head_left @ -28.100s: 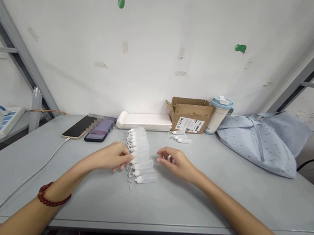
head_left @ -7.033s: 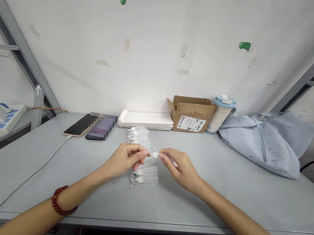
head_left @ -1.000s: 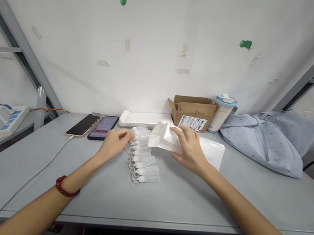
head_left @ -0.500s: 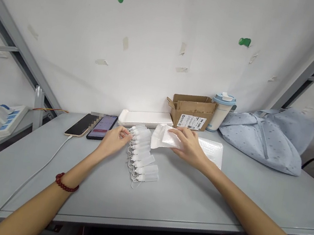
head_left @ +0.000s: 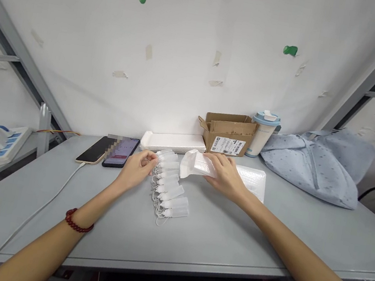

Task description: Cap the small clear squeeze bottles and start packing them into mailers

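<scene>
Small translucent plastic bottles with white caps and white cord loops lie in a row on the table. At the far end of the row, my left hand is closed, thumb and fingertips pinched beside the caps and cords; what they hold is hidden. My right hand grips a white bubble mailer from above, fingers and thumb around it. The mailer lies right of the bottles, its flap end facing them. Part of it is covered by my hand.
Behind the bottles lies a stack of white mailers. Farther right stand an open cardboard box, a lidded cup and a blue cloth bag. Two phones and a charging cable are left, near a power strip.
My left fingers have curled into a tighter pinch near the far bottles. My right hand keeps its hold, and the mailer's flap end looks slightly raised and wider.
</scene>
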A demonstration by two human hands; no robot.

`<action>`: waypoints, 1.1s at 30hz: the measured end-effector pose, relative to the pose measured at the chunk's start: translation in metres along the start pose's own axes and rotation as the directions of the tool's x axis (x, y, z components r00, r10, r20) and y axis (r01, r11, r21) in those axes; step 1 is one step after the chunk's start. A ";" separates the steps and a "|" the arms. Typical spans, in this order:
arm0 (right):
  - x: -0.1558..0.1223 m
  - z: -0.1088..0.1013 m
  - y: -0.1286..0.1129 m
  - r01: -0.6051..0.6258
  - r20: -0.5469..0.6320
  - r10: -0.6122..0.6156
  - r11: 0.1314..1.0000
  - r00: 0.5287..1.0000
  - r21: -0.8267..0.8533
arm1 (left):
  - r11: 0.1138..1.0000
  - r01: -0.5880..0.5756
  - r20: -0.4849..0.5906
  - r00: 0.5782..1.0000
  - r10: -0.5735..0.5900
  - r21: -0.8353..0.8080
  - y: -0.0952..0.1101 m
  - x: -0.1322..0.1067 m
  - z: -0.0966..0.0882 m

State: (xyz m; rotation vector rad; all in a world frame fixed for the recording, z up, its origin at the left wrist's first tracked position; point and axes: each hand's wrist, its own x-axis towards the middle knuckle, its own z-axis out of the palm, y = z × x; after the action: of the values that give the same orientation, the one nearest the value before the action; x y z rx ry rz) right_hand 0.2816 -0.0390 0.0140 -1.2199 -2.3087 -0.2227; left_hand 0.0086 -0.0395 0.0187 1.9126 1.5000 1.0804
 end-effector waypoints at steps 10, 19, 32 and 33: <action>0.000 -0.001 -0.003 -0.024 0.013 0.023 1.000 1.000 0.015 | 0.972 -0.068 -0.046 0.997 0.059 -0.225 0.022 -0.013 0.001; -0.001 -0.007 -0.017 0.038 -0.020 -0.037 0.997 0.999 0.065 | 0.946 -0.130 0.153 0.971 0.182 -0.295 0.027 -0.022 0.009; 0.000 -0.008 -0.012 0.002 -0.063 0.005 0.995 0.998 0.104 | 0.962 -0.139 0.058 0.986 0.156 -0.234 0.026 -0.017 -0.003; 0.000 -0.008 -0.010 -0.009 -0.069 0.016 0.995 0.998 0.101 | 0.974 -0.117 -0.010 0.993 0.117 -0.192 0.023 -0.014 -0.006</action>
State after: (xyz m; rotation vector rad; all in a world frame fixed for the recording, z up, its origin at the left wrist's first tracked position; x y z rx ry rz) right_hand 0.2760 -0.0479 0.0222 -1.1581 -2.2243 -0.1401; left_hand 0.0157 -0.0595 0.0354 1.8843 1.2443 1.2278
